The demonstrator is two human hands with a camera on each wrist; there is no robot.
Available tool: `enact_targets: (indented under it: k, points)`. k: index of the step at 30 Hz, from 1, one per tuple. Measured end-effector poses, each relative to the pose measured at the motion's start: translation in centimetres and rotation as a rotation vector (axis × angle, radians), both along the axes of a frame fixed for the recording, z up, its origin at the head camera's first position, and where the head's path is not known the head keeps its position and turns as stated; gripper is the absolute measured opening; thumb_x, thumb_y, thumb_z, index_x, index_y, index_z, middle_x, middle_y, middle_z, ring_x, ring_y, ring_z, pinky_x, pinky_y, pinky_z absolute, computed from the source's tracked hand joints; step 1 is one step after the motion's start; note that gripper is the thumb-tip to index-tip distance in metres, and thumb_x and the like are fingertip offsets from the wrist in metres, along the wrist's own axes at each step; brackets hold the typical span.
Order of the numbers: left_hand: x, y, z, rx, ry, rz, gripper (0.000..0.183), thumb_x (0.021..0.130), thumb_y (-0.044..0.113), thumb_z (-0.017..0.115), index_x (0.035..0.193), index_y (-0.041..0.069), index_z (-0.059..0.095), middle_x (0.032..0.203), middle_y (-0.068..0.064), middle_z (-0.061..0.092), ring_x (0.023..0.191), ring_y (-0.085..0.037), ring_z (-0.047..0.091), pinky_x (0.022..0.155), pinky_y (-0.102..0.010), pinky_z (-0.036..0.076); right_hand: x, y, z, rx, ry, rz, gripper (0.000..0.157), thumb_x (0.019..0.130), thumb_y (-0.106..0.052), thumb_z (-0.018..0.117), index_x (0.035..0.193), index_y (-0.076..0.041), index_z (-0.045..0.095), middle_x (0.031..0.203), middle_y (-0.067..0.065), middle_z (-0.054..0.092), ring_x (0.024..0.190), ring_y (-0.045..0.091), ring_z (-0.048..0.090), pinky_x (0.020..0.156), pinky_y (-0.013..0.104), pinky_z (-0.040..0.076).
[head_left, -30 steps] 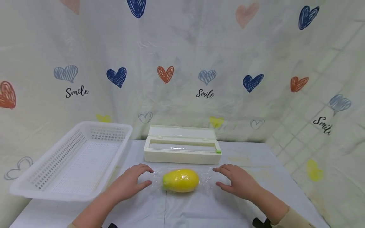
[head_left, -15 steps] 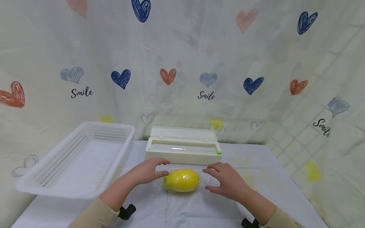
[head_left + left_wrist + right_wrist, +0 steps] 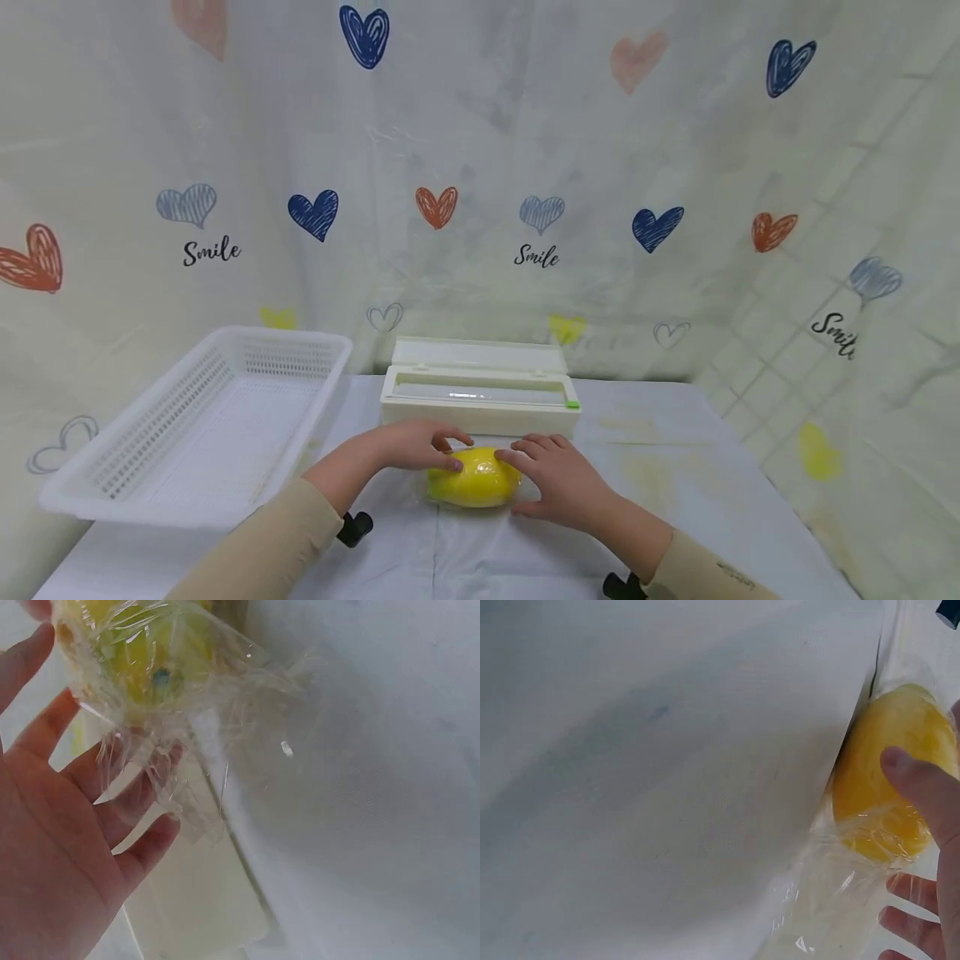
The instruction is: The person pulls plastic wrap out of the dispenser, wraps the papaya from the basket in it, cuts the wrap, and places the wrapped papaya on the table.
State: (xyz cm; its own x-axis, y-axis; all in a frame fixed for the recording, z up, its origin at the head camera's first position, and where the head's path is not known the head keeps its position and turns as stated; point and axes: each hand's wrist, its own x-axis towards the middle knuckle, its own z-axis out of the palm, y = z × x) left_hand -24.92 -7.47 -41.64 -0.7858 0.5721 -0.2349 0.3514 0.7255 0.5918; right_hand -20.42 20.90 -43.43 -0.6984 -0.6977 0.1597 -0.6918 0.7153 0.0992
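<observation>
A yellow oval fruit (image 3: 476,479), greenish at its left end, lies on the white-covered table in clear cling film (image 3: 172,742). My left hand (image 3: 411,446) is at its left end, with the thumb overlapping the fruit in the head view; in the left wrist view its fingers are spread behind the loose film. At the other end is my right hand (image 3: 562,483), index finger over the top of the fruit. In the right wrist view its thumb (image 3: 922,776) lies across the yellow skin and the other fingers extend beside the film's loose end.
Just behind the fruit stands a cream cling film dispenser (image 3: 480,417), its lid raised and a green slider at the right. A white perforated basket (image 3: 330,367) is at the left. A heart-printed curtain (image 3: 480,125) hangs behind the table.
Both hands have moved inward from beside the loose film ends to the ends of the fruit. The fruit has stayed in about the same place.
</observation>
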Motion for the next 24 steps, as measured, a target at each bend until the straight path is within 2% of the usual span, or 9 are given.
enact_targets:
  k: [4,8,15,20,24]
  points:
    - [0.3,0.2,-0.3,0.014,-0.018,0.017,0.038,0.087,0.049,0.071,0.123,0.043,0.063,0.119,0.005,0.066,0.109,-0.019,0.061,0.089,-0.047,0.053,-0.2,-0.3,0.0,-0.007,0.029,0.028,0.066,0.078,-0.051,0.081,0.135,-0.028,0.057,0.122,-0.005,0.063,0.117,0.021,0.055,0.101,0.047,0.043]
    - [0.9,0.2,-0.7,0.049,-0.028,0.04,0.039,0.086,0.051,0.072,0.123,0.042,0.062,0.114,0.004,0.067,0.103,-0.017,0.061,0.086,-0.044,0.054,-0.6,-0.2,0.3,-0.01,0.061,0.099,0.058,0.08,-0.047,0.08,0.131,-0.026,0.06,0.118,-0.006,0.066,0.113,0.018,0.057,0.1,0.044,0.042]
    - [3.7,0.4,-1.6,0.055,-0.041,0.136,0.044,0.085,0.054,0.071,0.124,0.037,0.058,0.096,0.007,0.063,0.084,-0.014,0.058,0.075,-0.038,0.052,-1.7,-0.1,0.8,-0.003,0.075,0.254,0.058,0.08,-0.044,0.082,0.131,-0.026,0.061,0.123,-0.007,0.065,0.116,0.019,0.057,0.103,0.046,0.042]
    - [5.5,0.6,-1.5,0.078,-0.063,0.214,0.047,0.087,0.051,0.071,0.128,0.032,0.056,0.096,0.003,0.064,0.081,-0.017,0.058,0.073,-0.042,0.051,-2.4,-0.4,1.1,0.036,0.058,0.281,0.061,0.081,-0.039,0.082,0.135,-0.03,0.056,0.132,-0.005,0.062,0.125,0.023,0.052,0.108,0.051,0.037]
    - [5.8,0.4,-1.2,0.075,-0.059,0.241,0.046,0.09,0.052,0.066,0.13,0.031,0.057,0.103,0.0,0.065,0.087,-0.019,0.059,0.077,-0.047,0.051,-2.5,-0.5,1.1,0.034,0.065,0.276,0.067,0.081,-0.039,0.082,0.14,-0.032,0.051,0.138,0.0,0.058,0.131,0.026,0.048,0.109,0.051,0.036]
